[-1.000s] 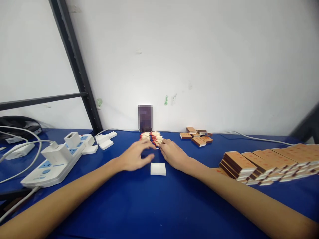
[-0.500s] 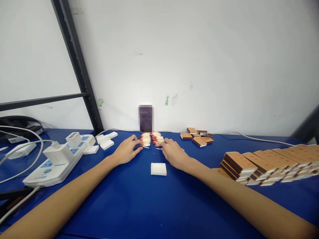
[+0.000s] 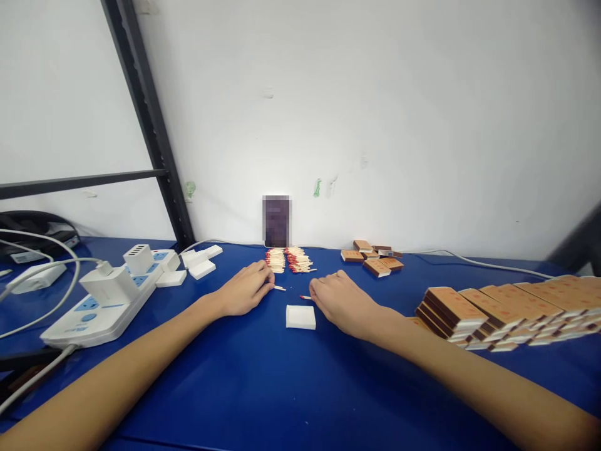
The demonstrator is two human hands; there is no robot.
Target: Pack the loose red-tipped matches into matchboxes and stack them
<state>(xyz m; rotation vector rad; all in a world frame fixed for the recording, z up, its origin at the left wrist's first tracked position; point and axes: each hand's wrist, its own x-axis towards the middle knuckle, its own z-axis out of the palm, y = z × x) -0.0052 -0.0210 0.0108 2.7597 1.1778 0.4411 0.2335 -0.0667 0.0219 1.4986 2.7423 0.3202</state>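
Pinched in my left hand (image 3: 246, 289) is a match (image 3: 280, 288), its pale stick pointing right from the fingertips. My right hand (image 3: 345, 304) is closed on another match (image 3: 305, 297), whose red head points left. Between and just below the hands lies a small white matchbox tray (image 3: 301, 317), flat on the blue table. Beyond the hands are two piles of matches, a left pile (image 3: 276, 260) and a right pile (image 3: 298, 260), with red heads showing.
Brown matchboxes (image 3: 375, 266) lie scattered at the back right; stacked matchboxes (image 3: 511, 307) fill the right side. White trays (image 3: 201, 260) and a power strip (image 3: 101, 313) with cables are on the left. A pixelated dark panel (image 3: 277, 220) stands against the wall.
Both hands have drawn back from the piles towards me, each now with a match between its fingers. The white tray stays in place; the view has shifted slightly.
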